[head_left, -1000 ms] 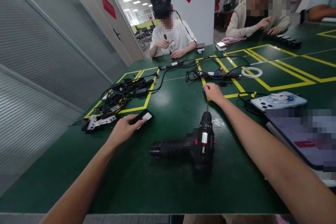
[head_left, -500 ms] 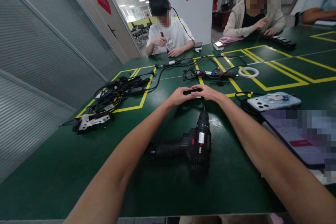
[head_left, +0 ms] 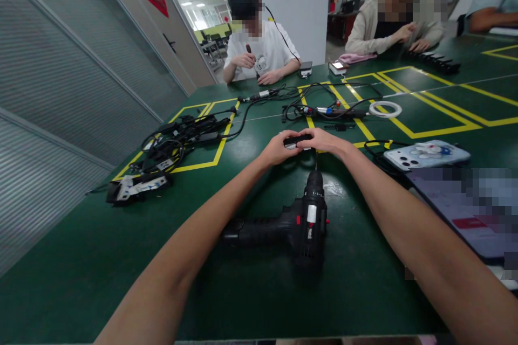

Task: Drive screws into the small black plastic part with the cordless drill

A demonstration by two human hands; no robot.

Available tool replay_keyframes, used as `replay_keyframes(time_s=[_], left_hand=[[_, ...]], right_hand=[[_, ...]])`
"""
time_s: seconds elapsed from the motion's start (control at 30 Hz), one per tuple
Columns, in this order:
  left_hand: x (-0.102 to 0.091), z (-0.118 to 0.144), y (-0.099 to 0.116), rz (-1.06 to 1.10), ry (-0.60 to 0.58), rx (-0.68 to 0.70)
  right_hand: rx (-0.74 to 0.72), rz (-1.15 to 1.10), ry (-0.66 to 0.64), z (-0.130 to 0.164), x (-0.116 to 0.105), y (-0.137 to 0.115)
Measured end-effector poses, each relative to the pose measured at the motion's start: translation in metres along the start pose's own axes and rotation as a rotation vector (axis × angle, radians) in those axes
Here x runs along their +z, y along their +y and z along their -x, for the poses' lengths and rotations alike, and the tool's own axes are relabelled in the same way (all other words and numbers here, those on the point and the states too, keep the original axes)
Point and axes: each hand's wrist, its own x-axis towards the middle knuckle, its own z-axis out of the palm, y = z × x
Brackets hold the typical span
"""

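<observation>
Head view: left hand [head_left: 279,150] grips black piece [head_left: 292,140]; right hand [head_left: 322,140] likewise

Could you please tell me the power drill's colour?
The power drill is mostly black, seen in the head view.

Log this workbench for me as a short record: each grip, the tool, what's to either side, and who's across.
Left grip: holding the left end of a black piece
Right grip: holding its right end
Tool: black drill, lying on its side
Left side: tangled black cables
Right side: light-blue phone
Surface: green table, yellow tape lines
Across: person in white shirt; person in beige jacket
</observation>
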Motion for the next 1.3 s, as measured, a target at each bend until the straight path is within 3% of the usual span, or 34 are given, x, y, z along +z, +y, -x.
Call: replay_keyframes(time_s=[0.3,0.73,1.3], left_hand=[[-0.003,0.003,0.003,-0.048,-0.034,0.032],[0.002,0.008,0.0,0.014,0.017,-0.032],[0.007,0.01,-0.005,0.124,0.105,0.01]], right_hand=[[0.026,0.08,0.086,0.004,0.003,-0.002],[0.005,-0.046,-0.019,-0.002,-0.001,0.021],[-0.007,-0.059,-0.017,0.001,-0.003,0.014]])
